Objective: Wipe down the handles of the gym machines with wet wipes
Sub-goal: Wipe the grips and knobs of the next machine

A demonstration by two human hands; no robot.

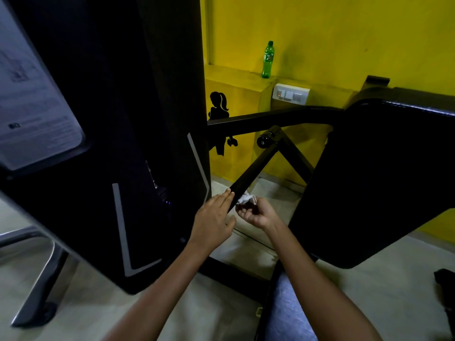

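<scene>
We see two bare forearms reaching forward from the bottom of the view, meeting at a slanted black bar (256, 169) of a gym machine. The left hand (213, 217) lies flat with its fingers straight and together, fingertips resting against the lower end of the bar, thumb spread to the side. Just to its right, the right hand (257, 212) is turned palm up, its fingers curled around a crumpled white wet wipe (246, 198), which sits touching the bar's lower end between the two hands.

To the left of the left hand stands a tall black machine housing (118, 143) with grey angled stripes and a pale instruction panel (32, 102), too blurred to read. To the right of the right hand a large black padded seat (374, 180) fills the view. Below the hands lies a pale floor (221, 303).

Beyond the hands, the bar rises to a round black knob (264, 141) and a horizontal black frame tube (266, 119). Farther back is a yellow wall (344, 33) with a black silhouette sticker (219, 107), a white switch plate (290, 93), and a green soda bottle (268, 59) standing upright on a yellow ledge (236, 75).
</scene>
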